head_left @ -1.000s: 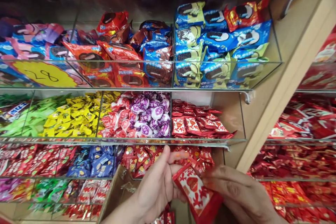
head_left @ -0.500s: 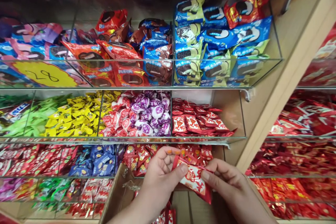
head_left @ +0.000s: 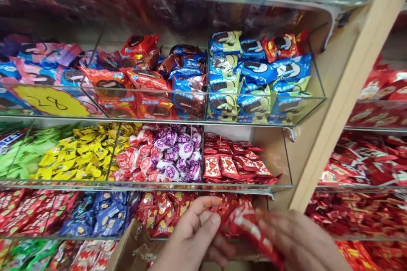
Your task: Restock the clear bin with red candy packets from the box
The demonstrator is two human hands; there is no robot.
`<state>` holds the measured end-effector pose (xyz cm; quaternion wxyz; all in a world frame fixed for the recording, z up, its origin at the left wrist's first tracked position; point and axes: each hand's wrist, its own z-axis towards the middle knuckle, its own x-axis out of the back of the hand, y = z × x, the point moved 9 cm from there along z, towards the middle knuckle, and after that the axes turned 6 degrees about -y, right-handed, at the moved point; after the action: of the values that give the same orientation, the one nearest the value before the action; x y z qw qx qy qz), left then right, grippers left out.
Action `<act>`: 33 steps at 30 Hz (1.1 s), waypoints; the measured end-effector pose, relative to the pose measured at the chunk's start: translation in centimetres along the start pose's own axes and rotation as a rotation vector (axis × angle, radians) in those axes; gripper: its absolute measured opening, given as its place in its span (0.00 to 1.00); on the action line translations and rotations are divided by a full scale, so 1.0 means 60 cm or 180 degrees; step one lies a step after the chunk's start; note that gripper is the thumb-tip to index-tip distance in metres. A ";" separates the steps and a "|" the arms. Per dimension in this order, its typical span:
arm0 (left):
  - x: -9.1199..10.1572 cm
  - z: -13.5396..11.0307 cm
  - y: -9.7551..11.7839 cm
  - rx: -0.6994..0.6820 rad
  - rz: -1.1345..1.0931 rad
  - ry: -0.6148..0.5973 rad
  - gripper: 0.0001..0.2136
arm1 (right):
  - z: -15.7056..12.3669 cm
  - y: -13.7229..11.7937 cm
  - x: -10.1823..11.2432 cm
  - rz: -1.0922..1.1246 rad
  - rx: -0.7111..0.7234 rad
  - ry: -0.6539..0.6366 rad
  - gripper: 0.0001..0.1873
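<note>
In the head view, my right hand (head_left: 295, 237), smeared by motion, grips a red and white candy packet (head_left: 251, 226) at lower right. The packet is tilted and blurred, its print unreadable. My left hand (head_left: 197, 233) is just left of it with nothing in it, thumb and fingers bent but apart; its lower fingers are blurred. A cardboard box (head_left: 125, 245) stands below my hands, mostly hidden by them. Similar red and white packets (head_left: 229, 163) lie in the shelf bin above my hands.
Glass-fronted bins hold purple-and-white wrapped candies (head_left: 178, 152), yellow candies (head_left: 82, 152) and cookie packs (head_left: 254, 72). A yellow price card (head_left: 51, 100) marked 28 hangs at left. A wooden upright (head_left: 343, 89) divides the shelves at right.
My left hand has let go of the packet, which my right hand has drawn to the right. The camera view has tilted up, showing a higher shelf edge.
</note>
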<state>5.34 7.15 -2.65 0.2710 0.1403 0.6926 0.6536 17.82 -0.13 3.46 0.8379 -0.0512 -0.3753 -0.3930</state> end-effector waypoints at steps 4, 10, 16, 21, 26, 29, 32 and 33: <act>-0.032 0.007 0.142 -0.1593 0.2959 -0.0185 0.10 | 0.038 0.105 0.017 -0.0789 -0.0744 0.0053 0.11; -0.088 0.145 0.189 -0.1630 0.5876 -0.0402 0.22 | 0.132 0.246 -0.061 -0.1395 -0.1827 -0.1204 0.13; -0.064 0.227 0.176 -0.0502 0.6311 -0.0131 0.11 | 0.152 0.287 -0.129 -0.1018 -0.1854 -0.1516 0.13; -0.057 0.222 0.157 -0.0165 0.6473 -0.0264 0.11 | 0.138 0.290 -0.151 -0.0532 -0.1790 -0.1636 0.16; -0.052 0.233 0.159 0.0048 0.6400 -0.0182 0.13 | 0.137 0.288 -0.148 -0.0177 -0.1874 -0.1648 0.20; -0.042 0.250 0.160 0.0180 0.6306 -0.0115 0.14 | 0.133 0.294 -0.147 -0.0069 -0.2010 -0.1661 0.19; -0.028 0.272 0.158 0.0296 0.6205 -0.0092 0.12 | 0.130 0.303 -0.145 -0.0045 -0.2126 -0.1633 0.20; -0.025 0.280 0.158 0.0291 0.6160 -0.0089 0.12 | 0.130 0.305 -0.144 -0.0047 -0.2145 -0.1618 0.21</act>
<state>14.42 21.25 6.96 -0.3818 0.6679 0.2989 0.5646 22.45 20.71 7.07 0.6522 -0.4150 -0.4209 -0.4747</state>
